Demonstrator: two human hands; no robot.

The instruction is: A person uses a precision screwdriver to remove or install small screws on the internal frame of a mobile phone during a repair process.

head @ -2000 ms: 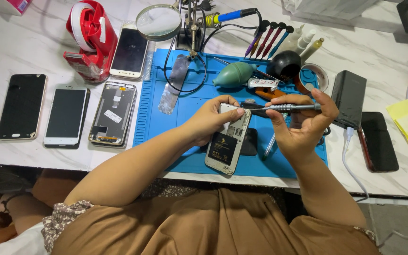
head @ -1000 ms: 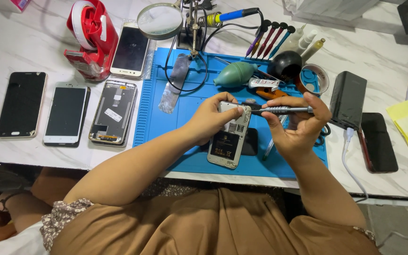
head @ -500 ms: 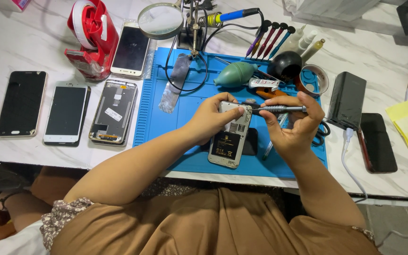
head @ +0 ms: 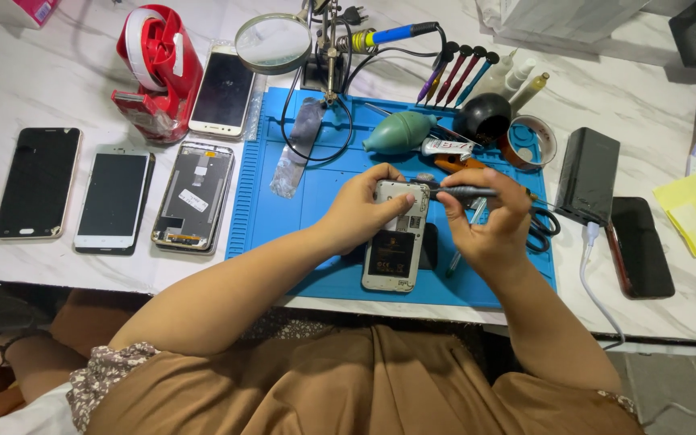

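Observation:
My left hand (head: 362, 211) grips the upper left side of an opened white phone (head: 396, 238), its back cover off and a black battery showing. The phone lies face down over the blue work mat (head: 283, 209). My right hand (head: 489, 221) holds a dark-handled screwdriver (head: 465, 192) sideways, its tip pointing left at the phone's top right corner. Both hands meet at the top end of the phone.
Left of the mat lie a black phone (head: 38, 183), a white phone (head: 113, 200) and an open phone frame (head: 195, 196). Behind are a red tape dispenser (head: 159, 68), a magnifier (head: 272, 43), a green air blower (head: 400, 133), a screwdriver set (head: 457, 76), a power bank (head: 587, 175).
The phone has been lowered slightly and squared up on the mat. The screwdriver tip has shifted left to the phone's top corner. My hands have barely shifted otherwise.

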